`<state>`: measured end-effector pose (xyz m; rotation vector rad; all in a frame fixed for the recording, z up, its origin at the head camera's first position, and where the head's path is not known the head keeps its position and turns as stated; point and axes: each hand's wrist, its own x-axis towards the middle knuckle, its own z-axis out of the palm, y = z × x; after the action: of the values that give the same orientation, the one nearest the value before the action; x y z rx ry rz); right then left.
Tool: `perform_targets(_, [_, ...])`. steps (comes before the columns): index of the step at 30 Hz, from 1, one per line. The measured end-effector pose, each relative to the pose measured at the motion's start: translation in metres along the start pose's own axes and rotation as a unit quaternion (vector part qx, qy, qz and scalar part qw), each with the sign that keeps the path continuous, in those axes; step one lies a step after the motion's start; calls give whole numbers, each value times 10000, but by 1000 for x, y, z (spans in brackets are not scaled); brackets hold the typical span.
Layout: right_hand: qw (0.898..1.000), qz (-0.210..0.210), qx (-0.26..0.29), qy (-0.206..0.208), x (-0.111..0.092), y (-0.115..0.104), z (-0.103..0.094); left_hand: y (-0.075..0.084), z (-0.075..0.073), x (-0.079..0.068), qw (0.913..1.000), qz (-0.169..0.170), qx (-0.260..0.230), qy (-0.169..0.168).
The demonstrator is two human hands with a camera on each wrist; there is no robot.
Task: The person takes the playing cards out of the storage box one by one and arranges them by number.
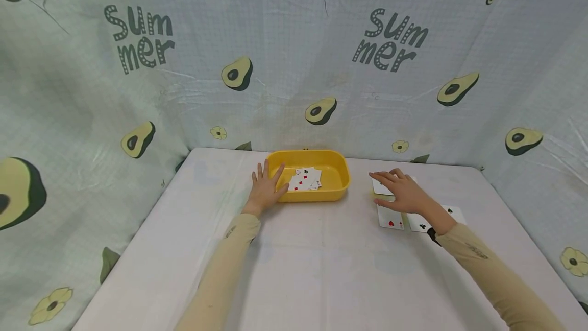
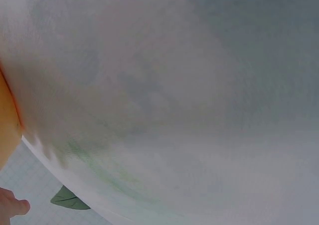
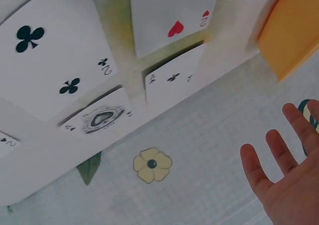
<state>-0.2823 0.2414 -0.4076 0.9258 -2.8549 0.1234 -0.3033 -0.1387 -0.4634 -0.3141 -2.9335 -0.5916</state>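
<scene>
My left hand (image 1: 264,190) rests at the left rim of a yellow plastic tray (image 1: 317,197), fingers spread and thumb over its front edge. Inside the tray lie several loose playing cards (image 1: 304,180), one with red diamonds. My right hand (image 1: 404,193) hovers over laid-out cards, fingers extended and holding nothing. Those cards lie face up in two rows: the two of hearts (image 3: 174,15) and two of clubs (image 3: 50,50) in the near row, the ace of clubs (image 3: 172,78) and ace of spades (image 3: 102,116) behind. A two of spades (image 3: 6,141) is partly cut off.
The white table (image 1: 294,264) carries the tray at its back middle and the cards at right. A cloth wall (image 1: 275,24) printed with avocados and lettering rises right behind the back edge. The left wrist view shows mostly tabletop, with the tray's side at its left border.
</scene>
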Motion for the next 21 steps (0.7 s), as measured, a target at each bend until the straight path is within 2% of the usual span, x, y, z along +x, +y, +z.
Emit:
perform_targets(9, [9998,-118,143,-72,33,-24,4,-1,-1,-1,9999,101,-6,45])
perform_targets(18, [9995,-147,271,-16,62,-46,18,-1,0,0,9999,-12,21,-160])
perform_targets(21, [9992,-87,380,-70,74,-52,23,0,-1,-1,9999,-31,4,-139])
